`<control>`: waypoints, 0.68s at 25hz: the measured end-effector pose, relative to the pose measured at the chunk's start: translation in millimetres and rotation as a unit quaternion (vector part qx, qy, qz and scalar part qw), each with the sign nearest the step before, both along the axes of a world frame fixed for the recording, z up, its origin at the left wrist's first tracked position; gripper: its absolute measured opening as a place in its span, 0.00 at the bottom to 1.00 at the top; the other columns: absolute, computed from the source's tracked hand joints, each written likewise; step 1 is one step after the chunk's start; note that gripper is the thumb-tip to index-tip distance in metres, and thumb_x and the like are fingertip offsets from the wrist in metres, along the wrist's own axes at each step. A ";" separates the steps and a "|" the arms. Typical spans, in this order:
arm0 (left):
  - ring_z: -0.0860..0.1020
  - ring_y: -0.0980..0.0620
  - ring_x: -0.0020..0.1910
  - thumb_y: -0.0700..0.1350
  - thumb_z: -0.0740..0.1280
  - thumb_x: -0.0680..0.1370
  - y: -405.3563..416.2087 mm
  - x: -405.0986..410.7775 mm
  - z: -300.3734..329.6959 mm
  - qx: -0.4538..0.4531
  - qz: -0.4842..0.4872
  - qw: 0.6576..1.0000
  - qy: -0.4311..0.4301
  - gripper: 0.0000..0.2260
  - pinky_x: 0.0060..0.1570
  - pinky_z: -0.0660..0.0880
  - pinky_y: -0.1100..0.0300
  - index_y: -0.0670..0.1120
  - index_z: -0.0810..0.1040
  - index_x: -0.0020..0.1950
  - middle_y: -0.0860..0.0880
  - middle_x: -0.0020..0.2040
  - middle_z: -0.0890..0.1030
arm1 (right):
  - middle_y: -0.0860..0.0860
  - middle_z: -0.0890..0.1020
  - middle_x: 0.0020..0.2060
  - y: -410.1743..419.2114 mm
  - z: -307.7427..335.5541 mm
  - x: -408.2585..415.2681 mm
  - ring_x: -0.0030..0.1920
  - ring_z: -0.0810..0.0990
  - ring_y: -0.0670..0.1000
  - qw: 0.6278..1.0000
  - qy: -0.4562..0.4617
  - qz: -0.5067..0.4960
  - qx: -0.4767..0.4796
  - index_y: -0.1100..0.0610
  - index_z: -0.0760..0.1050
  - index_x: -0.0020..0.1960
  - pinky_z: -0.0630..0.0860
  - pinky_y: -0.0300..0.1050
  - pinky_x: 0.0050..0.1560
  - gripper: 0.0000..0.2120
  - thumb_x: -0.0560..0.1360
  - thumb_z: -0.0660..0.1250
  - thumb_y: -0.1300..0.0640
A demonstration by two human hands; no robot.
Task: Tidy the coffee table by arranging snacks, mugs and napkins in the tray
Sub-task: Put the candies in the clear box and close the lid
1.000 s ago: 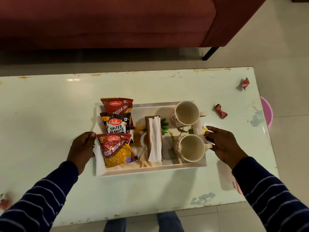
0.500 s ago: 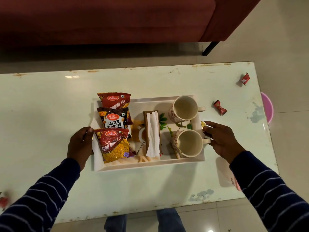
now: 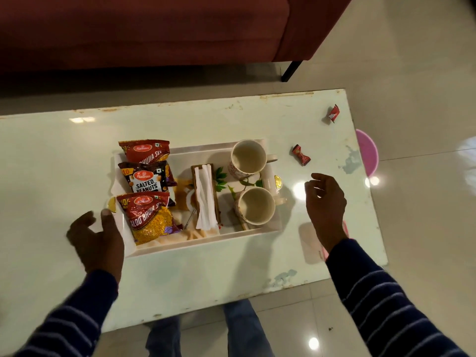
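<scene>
tray (image 3: pixel 180 249) packed, both grips loose and empty
left hand (image 3: pixel 99 240) brushes its corner, right hand (image 3: pixel 325 202) clear; gather the stray candies (image 3: pixel 300 155) next, gently.

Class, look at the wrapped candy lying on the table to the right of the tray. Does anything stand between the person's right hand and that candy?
Nothing visible does. The right hand hangs open above bare table, beside the tray. The wrapped candy lies beyond its fingertips, with only clear tabletop between them. The near mug stays off to the side, inside the tray.
</scene>
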State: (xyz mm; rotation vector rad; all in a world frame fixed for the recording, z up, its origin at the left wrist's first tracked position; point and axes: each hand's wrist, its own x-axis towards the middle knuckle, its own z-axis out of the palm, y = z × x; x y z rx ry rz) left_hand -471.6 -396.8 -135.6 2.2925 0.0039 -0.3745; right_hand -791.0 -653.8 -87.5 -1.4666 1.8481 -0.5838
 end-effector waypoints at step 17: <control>0.57 0.58 0.76 0.62 0.75 0.65 -106.0 -281.1 26.0 -0.017 -0.627 0.762 0.163 0.50 0.71 0.61 0.62 0.70 0.39 0.72 0.58 0.78 0.56 | 0.50 0.70 0.71 58.2 -21.0 -112.1 0.67 0.72 0.56 0.982 0.147 0.103 0.061 0.48 0.60 0.75 0.74 0.53 0.62 0.42 0.67 0.77 0.45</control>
